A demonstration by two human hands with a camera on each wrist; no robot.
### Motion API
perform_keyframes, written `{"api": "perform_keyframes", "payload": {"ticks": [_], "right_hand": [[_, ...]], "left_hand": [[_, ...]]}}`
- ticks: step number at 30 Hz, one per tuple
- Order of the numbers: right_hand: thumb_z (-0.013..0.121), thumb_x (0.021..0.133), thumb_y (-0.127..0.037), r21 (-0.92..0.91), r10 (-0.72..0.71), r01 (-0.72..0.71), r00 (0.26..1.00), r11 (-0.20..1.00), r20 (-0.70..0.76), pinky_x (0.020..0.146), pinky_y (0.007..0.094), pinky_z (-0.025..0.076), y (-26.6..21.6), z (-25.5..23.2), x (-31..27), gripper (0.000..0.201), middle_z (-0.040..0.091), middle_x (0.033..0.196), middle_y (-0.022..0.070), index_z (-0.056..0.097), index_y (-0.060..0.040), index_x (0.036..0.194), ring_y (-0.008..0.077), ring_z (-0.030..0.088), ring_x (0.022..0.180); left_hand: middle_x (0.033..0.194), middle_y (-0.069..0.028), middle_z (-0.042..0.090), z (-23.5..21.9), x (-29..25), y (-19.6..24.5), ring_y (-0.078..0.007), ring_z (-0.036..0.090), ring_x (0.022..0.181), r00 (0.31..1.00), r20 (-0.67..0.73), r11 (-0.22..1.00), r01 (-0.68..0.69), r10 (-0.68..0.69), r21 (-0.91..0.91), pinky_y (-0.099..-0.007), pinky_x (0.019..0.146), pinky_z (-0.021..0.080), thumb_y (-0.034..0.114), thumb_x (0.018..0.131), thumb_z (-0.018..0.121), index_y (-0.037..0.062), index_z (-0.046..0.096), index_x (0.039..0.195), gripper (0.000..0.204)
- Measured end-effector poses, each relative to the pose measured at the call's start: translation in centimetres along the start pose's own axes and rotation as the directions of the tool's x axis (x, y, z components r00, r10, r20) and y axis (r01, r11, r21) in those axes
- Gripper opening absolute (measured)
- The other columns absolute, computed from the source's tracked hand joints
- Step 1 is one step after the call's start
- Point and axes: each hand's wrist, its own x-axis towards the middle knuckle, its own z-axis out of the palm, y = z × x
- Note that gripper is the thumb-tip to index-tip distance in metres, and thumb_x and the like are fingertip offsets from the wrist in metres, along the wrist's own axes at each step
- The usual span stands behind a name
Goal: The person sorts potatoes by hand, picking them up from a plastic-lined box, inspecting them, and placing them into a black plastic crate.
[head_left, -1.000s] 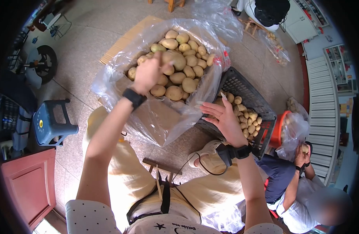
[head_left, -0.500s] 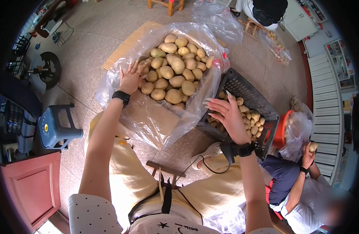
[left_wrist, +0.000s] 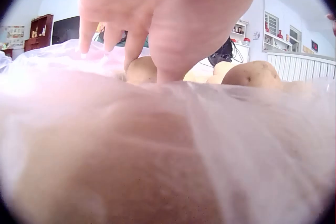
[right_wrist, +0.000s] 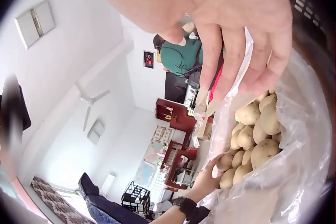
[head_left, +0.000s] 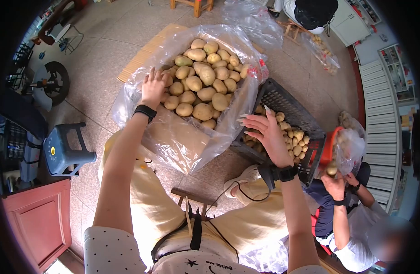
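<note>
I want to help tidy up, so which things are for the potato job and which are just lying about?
For the job, it seems:
big potatoes, left hand on one
clear plastic around them
black crate
smaller potatoes inside it, near the right hand

Probably just lying about:
blue stool
wooden stool
loose plastic on the floor

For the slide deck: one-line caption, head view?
Left hand at the potato pile's edge, right hand open over the black crate.

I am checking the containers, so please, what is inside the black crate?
The black crate holds a pile of potatoes. The right hand covers some of them, and the bottom under the pile cannot be seen.
</note>
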Motion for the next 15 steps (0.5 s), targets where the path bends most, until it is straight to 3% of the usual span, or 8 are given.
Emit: {"api": "perform_keyframes", "payload": {"ticks": [4, 7, 10, 13, 15], "right_hand": [[0.028, 0.097, -0.052, -0.012, -0.002, 0.002, 1.000, 1.000, -0.014, 0.095, 0.0323, 0.040, -0.2, 0.1, 0.0, 0.064, 0.062, 0.115, 0.0126, 0.058, 0.0007, 0.116, 0.0192, 0.054, 0.111], [0.028, 0.098, -0.051, -0.043, -0.039, 0.039, 0.999, 0.998, 0.002, 0.094, 0.0319, 0.041, -0.4, 0.1, -0.2, 0.063, 0.062, 0.114, 0.0127, 0.059, 0.0007, 0.115, 0.0189, 0.055, 0.110], [0.027, 0.098, -0.050, -0.051, -0.042, 0.042, 0.999, 0.998, -0.002, 0.093, 0.0315, 0.041, -0.4, 0.1, -0.2, 0.063, 0.063, 0.113, 0.0125, 0.060, 0.0006, 0.114, 0.0186, 0.056, 0.109], [0.027, 0.098, -0.050, -0.062, -0.041, 0.041, 0.999, 0.997, 0.001, 0.092, 0.0308, 0.041, -0.5, 0.2, -0.2, 0.062, 0.063, 0.112, 0.0118, 0.060, 0.0003, 0.113, 0.0184, 0.056, 0.108], [0.027, 0.098, -0.050, -0.054, -0.037, 0.037, 0.999, 0.998, -0.002, 0.092, 0.0308, 0.042, -0.3, 0.2, -0.1, 0.062, 0.064, 0.112, 0.0115, 0.060, 0.0001, 0.113, 0.0183, 0.056, 0.108]], "left_hand": [[0.125, -0.0063, 0.049, 0.2, 0.4, -0.3, -0.0254, 0.045, 0.120, 0.998, 0.010, 0.994, -0.060, 0.060, 0.096, -0.0404, 0.098, 0.040, 0.016, 0.076, 0.069, 0.0147, 0.050, 0.127, 0.054], [0.119, -0.0064, 0.055, -1.4, 0.5, -1.4, -0.0251, 0.046, 0.118, 0.999, 0.006, 0.988, 0.034, -0.034, -0.154, -0.0397, 0.098, 0.038, 0.023, 0.083, 0.063, 0.0118, 0.055, 0.120, 0.039], [0.107, -0.0060, 0.061, -1.3, 0.5, -1.8, -0.0239, 0.050, 0.114, 0.999, 0.030, 0.957, 0.019, -0.011, -0.288, -0.0400, 0.093, 0.042, 0.029, 0.079, 0.068, 0.0112, 0.059, 0.111, 0.037], [0.113, -0.0080, 0.061, -1.9, 0.4, -1.5, -0.0244, 0.049, 0.117, 0.991, 0.133, 0.984, 0.037, -0.013, -0.175, -0.0403, 0.097, 0.040, 0.036, 0.084, 0.063, 0.0126, 0.057, 0.119, 0.043], [0.112, -0.0075, 0.061, -2.1, 0.1, -1.4, -0.0245, 0.050, 0.115, 0.995, 0.104, 0.978, 0.032, -0.010, -0.207, -0.0403, 0.096, 0.040, 0.036, 0.083, 0.064, 0.0127, 0.057, 0.119, 0.043]]}}
